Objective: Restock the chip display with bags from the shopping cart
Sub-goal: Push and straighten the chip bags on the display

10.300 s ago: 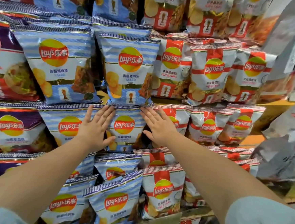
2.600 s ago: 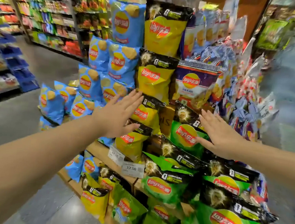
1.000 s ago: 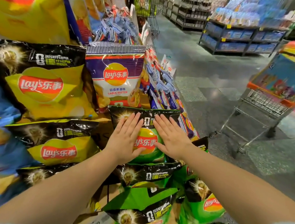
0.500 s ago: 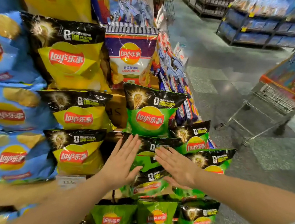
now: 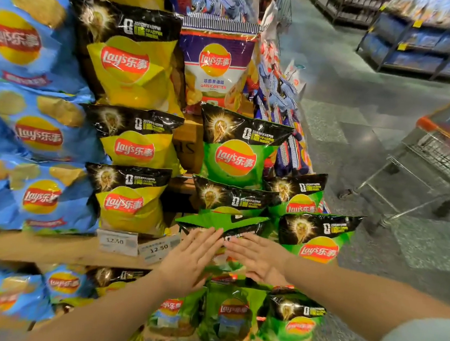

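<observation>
Hands came first in what we saw: our left hand (image 5: 188, 261) and right hand (image 5: 258, 257) lay side by side, fingers straight and close together, fingertips nearly meeting, gripping nothing. Both were laid flat against a green chip bag (image 5: 222, 224) on the display's middle tier, the bag tilted under and just beyond our fingertips. Another green bag (image 5: 235, 157) stood upright above it, with yellow bags (image 5: 131, 147) to the left and blue bags (image 5: 38, 134) beyond those. Two price tags (image 5: 158, 250) sat on the shelf edge beside our left hand. The shopping cart (image 5: 435, 157) stood well apart on the right.
</observation>
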A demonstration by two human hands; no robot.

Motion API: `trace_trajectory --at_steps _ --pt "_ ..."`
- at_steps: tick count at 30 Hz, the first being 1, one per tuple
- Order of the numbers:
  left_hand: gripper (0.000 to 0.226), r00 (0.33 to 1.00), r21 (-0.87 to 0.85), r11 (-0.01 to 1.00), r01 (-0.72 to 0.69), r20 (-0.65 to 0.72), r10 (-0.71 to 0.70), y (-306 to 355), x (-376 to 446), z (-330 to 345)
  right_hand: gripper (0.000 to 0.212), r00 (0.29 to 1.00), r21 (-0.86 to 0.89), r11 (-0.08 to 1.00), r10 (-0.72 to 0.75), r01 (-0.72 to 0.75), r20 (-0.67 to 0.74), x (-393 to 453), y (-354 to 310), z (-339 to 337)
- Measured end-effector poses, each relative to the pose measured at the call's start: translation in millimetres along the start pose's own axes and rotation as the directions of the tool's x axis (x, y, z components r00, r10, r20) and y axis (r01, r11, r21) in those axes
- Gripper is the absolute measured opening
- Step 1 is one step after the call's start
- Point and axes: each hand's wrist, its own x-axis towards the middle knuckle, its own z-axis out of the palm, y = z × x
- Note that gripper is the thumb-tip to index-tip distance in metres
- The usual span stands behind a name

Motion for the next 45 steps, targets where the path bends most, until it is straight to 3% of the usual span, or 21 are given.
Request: trace_trajectory --at_steps 6,10,14,17,19,21,24,27,32,35,36,39,45 --pt "0.087 0.918 -0.022 0.961 0.277 0.301 -0.258 -3.7 12.3 0.0 0.082 0.944 0.059 0.964 0.240 -0.259 0.226 9.5 15.2 -16.4" --pt "0.089 0.896 0.094 0.922 0.376 0.218 -0.388 -12.0 24.7 3.1 0.073 0.896 0.061 0.936 0.312 -0.347 0.316 9.0 25.2 -11.7" --pt "0.094 0.861 0.125 0.918 0.376 0.319 -0.396 -12.9 31.7 7.7 0.068 0.869 -0.111 0.934 0.358 -0.341 0.341 10.1 18.3 -6.5" --pt "0.096 0.849 0.128 0.905 0.406 0.315 -0.425 -17.5 35.9 7.6 0.071 0.801 -0.105 0.926 0.368 -0.363 0.473 16.1 15.4 -15.6" --pt "0.097 0.858 0.111 0.913 0.393 0.312 -0.408 -19.0 38.9 3.4 0.071 0.768 -0.121 0.904 0.413 -0.410 0.490 16.9 14.1 -20.7" --pt "0.097 0.872 0.092 0.927 0.362 0.318 -0.372 -22.7 38.9 4.8 0.068 0.797 -0.096 0.888 0.448 -0.451 0.405 11.4 12.1 -20.7" --pt "0.101 0.895 0.047 0.928 0.369 0.251 -0.369 -30.9 38.5 12.3 0.070 0.816 0.057 0.918 0.319 -0.393 0.481 10.9 6.8 -24.7" --pt "0.106 0.881 0.052 0.940 0.336 0.335 -0.334 -39.4 42.7 16.7 0.065 0.843 -0.009 0.933 0.328 -0.359 0.427 13.2 4.2 -23.0" --pt "0.105 0.873 0.052 0.969 0.241 0.425 -0.240 -54.4 48.7 14.6 0.066 0.784 -0.070 0.920 0.367 -0.386 0.500 20.4 9.1 -30.2" --pt "0.108 0.940 -0.020 0.978 0.209 0.281 -0.196 -61.4 41.6 21.2 0.066 0.749 -0.069 0.910 0.378 -0.409 0.544 21.2 4.9 -36.7" --pt "0.106 0.925 -0.069 0.977 0.203 0.341 -0.168 -61.3 38.8 19.9 0.065 0.733 -0.079 0.906 0.386 -0.416 0.560 21.2 2.9 -39.7" --pt "0.095 0.954 -0.087 0.995 0.050 0.301 -0.021 -62.0 32.4 24.7 0.063 0.710 -0.082 0.883 0.425 -0.463 0.561 20.2 1.3 -46.3" --pt "0.144 0.969 -0.124 0.991 -0.053 0.232 0.081 -56.6 25.0 35.2 0.068 0.734 -0.072 0.897 0.401 -0.436 0.548 19.9 -7.6 -40.9"
